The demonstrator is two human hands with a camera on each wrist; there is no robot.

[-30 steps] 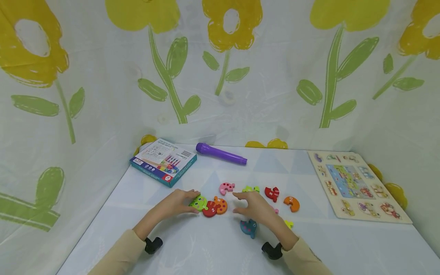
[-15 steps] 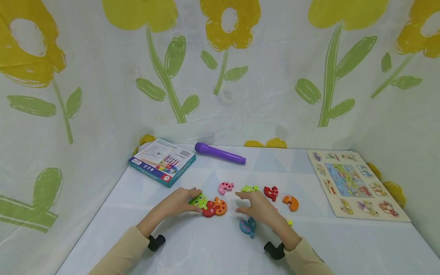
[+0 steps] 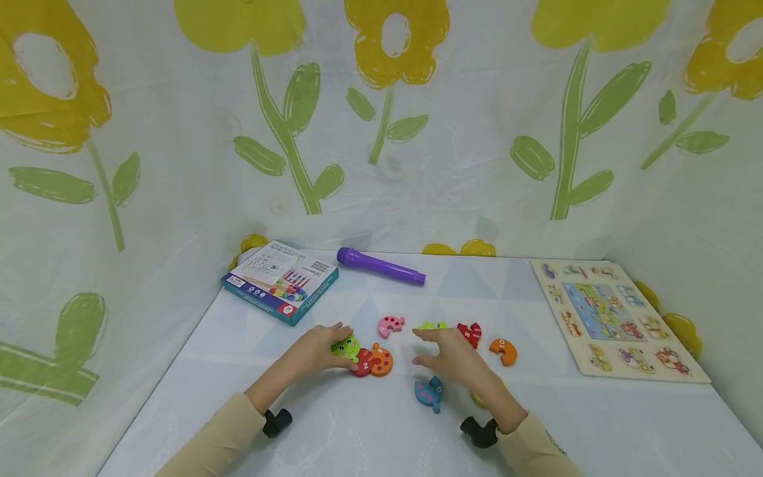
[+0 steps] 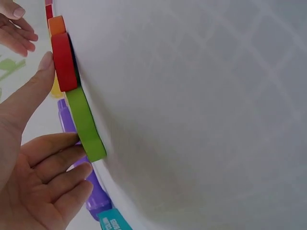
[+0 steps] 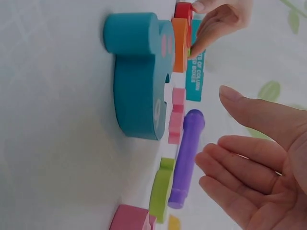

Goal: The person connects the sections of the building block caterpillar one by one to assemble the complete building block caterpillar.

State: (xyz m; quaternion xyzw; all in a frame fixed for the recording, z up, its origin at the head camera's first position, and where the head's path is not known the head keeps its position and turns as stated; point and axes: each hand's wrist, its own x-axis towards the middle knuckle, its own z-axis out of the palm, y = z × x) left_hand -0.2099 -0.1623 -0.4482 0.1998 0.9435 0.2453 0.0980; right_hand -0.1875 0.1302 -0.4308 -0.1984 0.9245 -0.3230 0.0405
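In the head view, a green puzzle piece with a smiling face joins a red piece numbered 2 and an orange spotted piece in a row. My left hand holds this row at its left end. In the left wrist view, the thumb is at the red piece and the index finger touches the green one. My right hand hovers with fingers apart and nothing between them, its palm facing the row. A blue spotted piece lies just in front of it.
Around the right hand lie pink, light green, red, orange and partly hidden yellow pieces. Behind are a boxed set and a purple microphone-shaped toy. A picture board lies at right.
My left hand has slid rightward over the green piece, its thumb now reaching the red one. My right hand has shifted slightly right, away from the row, still holding nothing.
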